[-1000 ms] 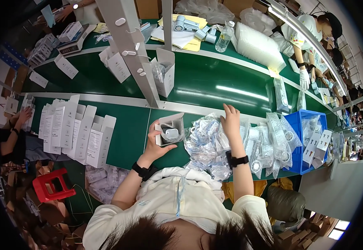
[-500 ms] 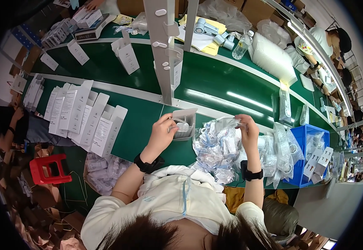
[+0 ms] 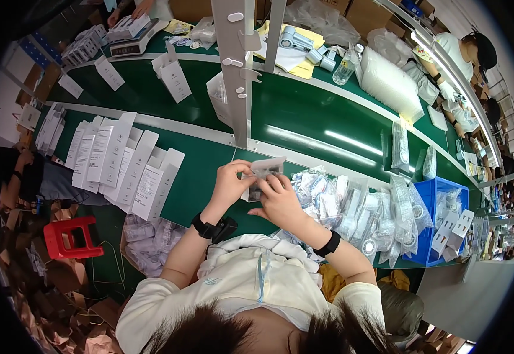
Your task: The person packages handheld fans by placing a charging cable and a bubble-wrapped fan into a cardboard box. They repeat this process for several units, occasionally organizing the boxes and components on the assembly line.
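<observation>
Both hands at work over the near edge of the green table [image 3: 304, 118], meeting on a small white open-topped cardboard box [image 3: 264, 176] lifted just off the surface. Left hand [image 3: 228, 184] closed on the box's left side, thumb and fingers pinching the flap; right hand [image 3: 280, 200] curled against the lower right side, fingertips at the opening, apparently pressing something small inside, though what is hidden by the fingers. Best done, judging from this grip, by holding the box steady and square with the left hand while guiding with the right only, keeping the flap clear of the opening and not crushing the thin walls. Just to the right, touching the right forearm, a heap of clear plastic pouches with white parts [image 3: 351, 206], within easy reach; beyond it, at the table's right end, a blue plastic crate [image 3: 431, 236] holding more pouches and white cards. To the left along the near edge, a row of flat white folded cartons [image 3: 121, 159] lying overlapped, well apart from the hands. Directly behind the box, an upright grey metal post [image 3: 236, 71] rising from the middle of the table; worth keeping the elbows in to avoid knocking it or the pouch heap.
</observation>
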A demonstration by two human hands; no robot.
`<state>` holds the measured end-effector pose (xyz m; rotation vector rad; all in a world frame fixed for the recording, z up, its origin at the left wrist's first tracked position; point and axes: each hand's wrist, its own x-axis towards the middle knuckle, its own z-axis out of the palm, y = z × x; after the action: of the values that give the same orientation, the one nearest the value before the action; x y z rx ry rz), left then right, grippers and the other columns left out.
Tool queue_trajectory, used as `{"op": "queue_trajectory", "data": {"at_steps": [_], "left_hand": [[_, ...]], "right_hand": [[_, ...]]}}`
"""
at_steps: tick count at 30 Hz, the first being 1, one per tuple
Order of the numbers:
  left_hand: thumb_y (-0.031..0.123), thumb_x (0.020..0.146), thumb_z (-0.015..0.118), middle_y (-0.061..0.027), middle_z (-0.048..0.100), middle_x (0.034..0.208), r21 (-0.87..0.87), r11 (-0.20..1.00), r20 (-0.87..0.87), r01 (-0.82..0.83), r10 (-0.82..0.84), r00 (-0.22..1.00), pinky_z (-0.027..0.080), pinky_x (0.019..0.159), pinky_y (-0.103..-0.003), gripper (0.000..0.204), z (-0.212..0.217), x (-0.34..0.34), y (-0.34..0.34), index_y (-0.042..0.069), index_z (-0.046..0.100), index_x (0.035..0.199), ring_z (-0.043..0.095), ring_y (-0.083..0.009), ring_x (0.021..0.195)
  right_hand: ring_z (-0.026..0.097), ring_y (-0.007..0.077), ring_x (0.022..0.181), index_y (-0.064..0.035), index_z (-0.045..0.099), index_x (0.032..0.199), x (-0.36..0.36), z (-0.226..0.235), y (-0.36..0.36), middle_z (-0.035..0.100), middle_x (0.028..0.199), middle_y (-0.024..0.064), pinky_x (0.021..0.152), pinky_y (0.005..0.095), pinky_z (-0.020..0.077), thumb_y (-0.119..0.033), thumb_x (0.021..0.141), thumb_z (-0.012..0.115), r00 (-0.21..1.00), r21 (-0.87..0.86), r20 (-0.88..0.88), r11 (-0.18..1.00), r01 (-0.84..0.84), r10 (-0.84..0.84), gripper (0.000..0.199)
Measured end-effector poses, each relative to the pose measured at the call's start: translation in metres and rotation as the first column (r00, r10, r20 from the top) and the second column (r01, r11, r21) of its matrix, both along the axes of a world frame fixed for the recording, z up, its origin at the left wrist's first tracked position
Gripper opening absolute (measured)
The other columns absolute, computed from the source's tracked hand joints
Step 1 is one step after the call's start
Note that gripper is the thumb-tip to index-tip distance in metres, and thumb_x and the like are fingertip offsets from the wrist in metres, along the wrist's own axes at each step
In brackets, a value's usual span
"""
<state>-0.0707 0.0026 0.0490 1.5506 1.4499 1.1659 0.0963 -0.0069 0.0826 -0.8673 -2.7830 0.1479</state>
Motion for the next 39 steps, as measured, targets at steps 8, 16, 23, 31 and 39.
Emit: {"op": "queue_trajectory", "data": {"at_steps": [8, 16, 23, 31, 39], "left_hand": [[0.021, 0.056, 0.077, -0.0148, 0.016, 0.142, 0.229, 0.915, -0.757, -0.333, 0.383, 0.53, 0.019, 0.1, -0.057, 0.086, -0.024, -0.139, -0.035, 0.009, 0.034, 0.129, 0.01, -0.0401, 0.13], [-0.006, 0.063, 0.059, -0.0151, 0.02, 0.139, -0.073, 0.913, -0.834, -0.401, 0.164, 0.527, 0.017, 0.095, -0.064, 0.07, -0.098, -0.123, -0.07, 0.009, 0.037, 0.127, 0.013, -0.0401, 0.129], [0.021, 0.062, 0.072, -0.0168, 0.026, 0.134, -0.324, 0.946, -0.726, -0.031, -0.227, 0.649, 0.02, 0.095, -0.06, 0.076, -0.024, 0.025, -0.043, 0.018, 0.037, 0.129, 0.027, -0.0349, 0.12], [0.022, 0.061, 0.075, -0.0153, 0.033, 0.129, -0.373, 0.908, -0.413, 0.191, -0.347, 0.842, 0.031, 0.096, -0.04, 0.078, -0.068, 0.0, 0.006, 0.01, 0.036, 0.128, 0.034, -0.033, 0.116], [0.021, 0.063, 0.075, -0.0138, 0.04, 0.127, -0.545, 0.685, 0.133, 0.483, -0.498, 0.857, 0.037, 0.091, -0.037, 0.08, -0.052, 0.001, 0.001, 0.007, 0.033, 0.13, 0.043, -0.028, 0.112]], "right_hand": [[0.037, 0.0329, 0.117, -0.0055, 0.032, 0.129, 0.035, -0.037, 0.033, 0.044, 0.12, 0.0125, 0.1, 0.0422, 0.0283, -0.023, 0.055, 0.08, 0.669, -0.343, -0.68, 0.937, 0.07, -0.299, 0.09], [0.044, 0.0248, 0.113, -0.0057, 0.024, 0.132, 0.041, -0.006, 0.075, 0.044, 0.122, 0.0131, 0.091, 0.0371, 0.0404, -0.016, 0.061, 0.078, 0.655, -0.814, -0.42, 0.58, 0.035, -0.628, 0.09], [0.043, 0.0213, 0.112, -0.0055, 0.019, 0.134, 0.122, -0.022, 0.203, 0.04, 0.125, 0.0117, 0.091, 0.0335, 0.0402, -0.008, 0.06, 0.076, 0.416, -0.636, -0.578, 0.707, 0.31, -0.702, 0.093], [0.038, 0.0319, 0.118, -0.0076, 0.03, 0.133, 0.234, -0.039, 0.25, 0.031, 0.134, 0.0206, 0.099, 0.0409, 0.0287, -0.03, 0.064, 0.073, 0.729, -0.461, 0.019, 0.641, 0.613, -0.684, 0.084], [0.038, 0.0377, 0.116, -0.0146, 0.029, 0.132, 0.336, -0.086, 0.286, 0.04, 0.124, 0.0243, 0.091, 0.0452, 0.0365, -0.025, 0.071, 0.065, 0.005, -0.165, 0.166, -0.022, 0.986, -0.986, 0.072]]}}
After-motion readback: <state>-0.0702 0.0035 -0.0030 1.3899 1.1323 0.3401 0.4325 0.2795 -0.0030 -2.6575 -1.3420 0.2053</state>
